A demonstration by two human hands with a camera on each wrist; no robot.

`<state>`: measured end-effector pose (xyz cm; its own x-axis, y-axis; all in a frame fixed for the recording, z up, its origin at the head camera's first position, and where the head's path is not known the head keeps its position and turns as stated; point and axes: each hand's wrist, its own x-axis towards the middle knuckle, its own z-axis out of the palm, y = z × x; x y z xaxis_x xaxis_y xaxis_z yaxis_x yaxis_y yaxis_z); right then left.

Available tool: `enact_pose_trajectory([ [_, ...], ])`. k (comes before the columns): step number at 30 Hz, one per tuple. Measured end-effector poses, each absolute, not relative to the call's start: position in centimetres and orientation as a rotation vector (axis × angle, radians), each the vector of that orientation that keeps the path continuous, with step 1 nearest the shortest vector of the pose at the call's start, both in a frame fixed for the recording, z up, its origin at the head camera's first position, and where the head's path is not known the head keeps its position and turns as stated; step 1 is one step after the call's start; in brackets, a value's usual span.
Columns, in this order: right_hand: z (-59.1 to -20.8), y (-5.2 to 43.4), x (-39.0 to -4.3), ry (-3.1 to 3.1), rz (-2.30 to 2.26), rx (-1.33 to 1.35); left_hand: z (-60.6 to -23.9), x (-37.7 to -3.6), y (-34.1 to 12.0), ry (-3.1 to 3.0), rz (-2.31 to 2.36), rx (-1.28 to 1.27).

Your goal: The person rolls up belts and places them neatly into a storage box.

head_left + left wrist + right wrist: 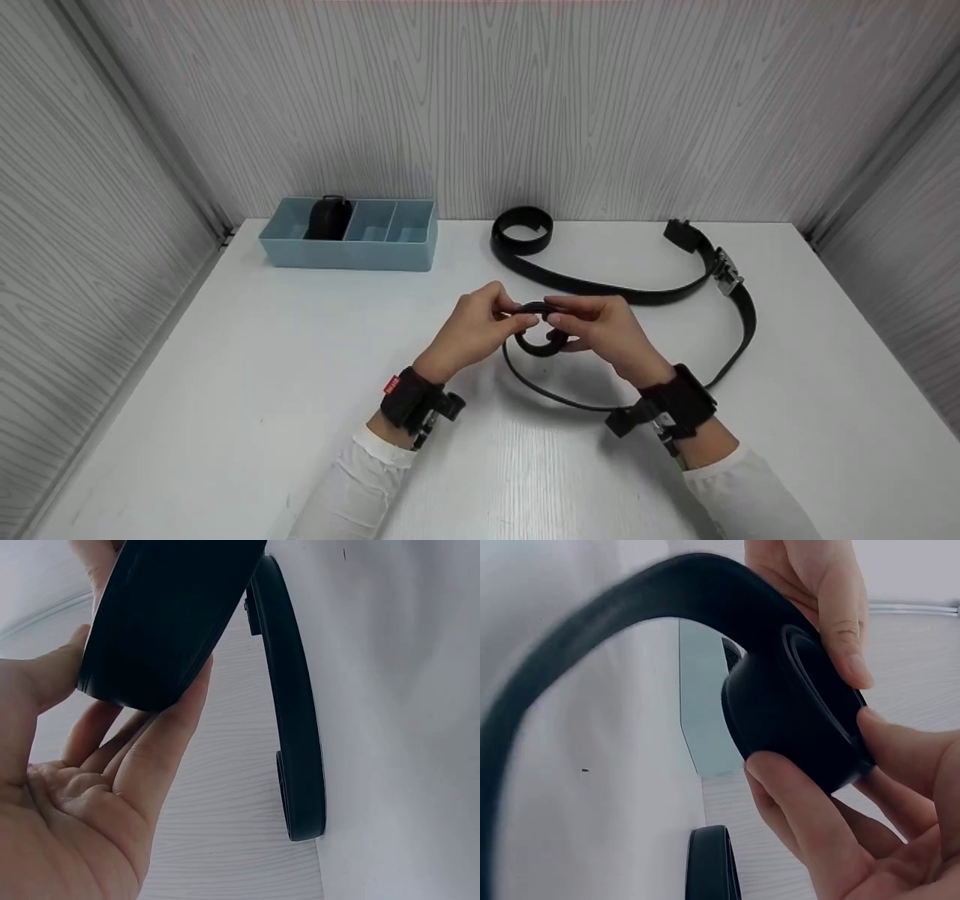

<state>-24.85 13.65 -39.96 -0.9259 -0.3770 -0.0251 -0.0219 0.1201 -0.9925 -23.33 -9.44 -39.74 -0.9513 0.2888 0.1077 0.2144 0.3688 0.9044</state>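
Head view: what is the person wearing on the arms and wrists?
Both hands are bare. Each arm has a white long sleeve. Each wrist carries a black strap with a small black camera mount; the left wrist strap shows a small red tag, the right wrist strap none visible.

a blue divided box (pixel 349 247) sits far left on the white table (pixel 225 390), holding a rolled black belt (pixel 328 217).

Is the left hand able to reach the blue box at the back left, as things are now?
Probably not at once: the left hand grips the rolled belt together with the right hand. The table between it and the blue box looks free, so releasing first would open the way.
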Motion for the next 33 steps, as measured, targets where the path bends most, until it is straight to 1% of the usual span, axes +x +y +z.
enact_pose_trajectory([
  [6, -39.95, 13.45, -24.91, 2.133, -1.891, -0.372, -39.52, -23.37, -9.54, 2.58, 1.623, 0.485],
  [14, -39.86, 14.02, -25.09, 2.143, -1.746, -0.541, -39.45, -23.36, -9.75, 2.582, 1.585, 0.592],
  [18, -39.88, 14.14, -25.1, 2.146, -1.694, -0.574, -39.69, -23.39, -9.7, 2.572, 1.559, 0.597],
  [21, -39.72, 14.05, -25.04, 2.159, -1.724, -0.55, -39.71, -23.42, -9.58, 2.57, 1.59, 0.556],
  [27, -39.6, 13.75, -24.96, 2.132, -1.894, -0.412, -39.75, -23.53, -9.33, 2.541, 1.714, 0.461],
  [33, -39.62, 13.83, -25.04, 2.12, -1.937, -0.382, -39.75, -23.45, -9.29, 2.552, 1.722, 0.478],
])
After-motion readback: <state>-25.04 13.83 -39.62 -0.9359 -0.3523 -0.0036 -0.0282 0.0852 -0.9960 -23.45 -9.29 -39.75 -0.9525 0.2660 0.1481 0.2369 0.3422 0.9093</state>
